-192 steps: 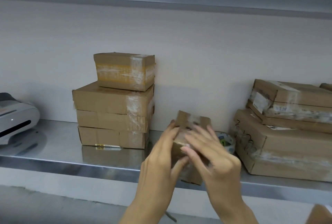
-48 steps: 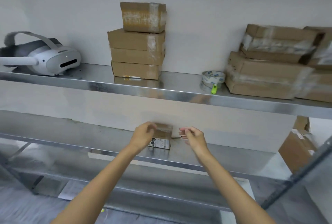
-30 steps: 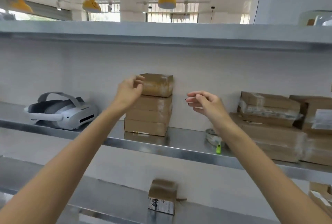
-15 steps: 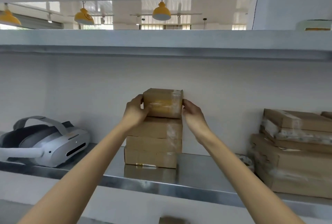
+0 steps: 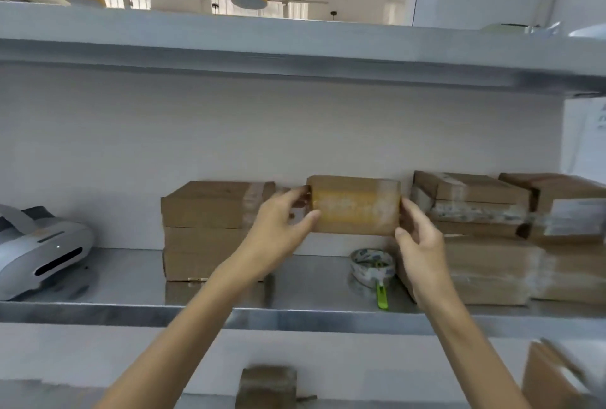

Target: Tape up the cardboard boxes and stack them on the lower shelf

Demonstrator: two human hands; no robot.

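Note:
A small taped cardboard box [image 5: 354, 204] hangs in the air above the middle shelf [image 5: 295, 313], held between both hands. My left hand [image 5: 278, 221] grips its left end and my right hand [image 5: 418, 238] grips its right end. To its left stands the stack of three flat boxes [image 5: 210, 228] on the shelf. Another small box [image 5: 267, 385] sits on the lower shelf at the bottom edge of the view. A roll of tape [image 5: 372, 266] with a green cutter lies on the middle shelf under the held box.
A white headset [image 5: 39, 254] rests at the left of the middle shelf. Piles of taped boxes [image 5: 492, 238] fill its right side. An upper shelf [image 5: 295, 48] runs overhead. One more cardboard box [image 5: 551, 379] stands at the lower right.
Both hands have lifted the small top box off the stack and carried it to the right, clear of the three flat boxes. The view has shifted slightly.

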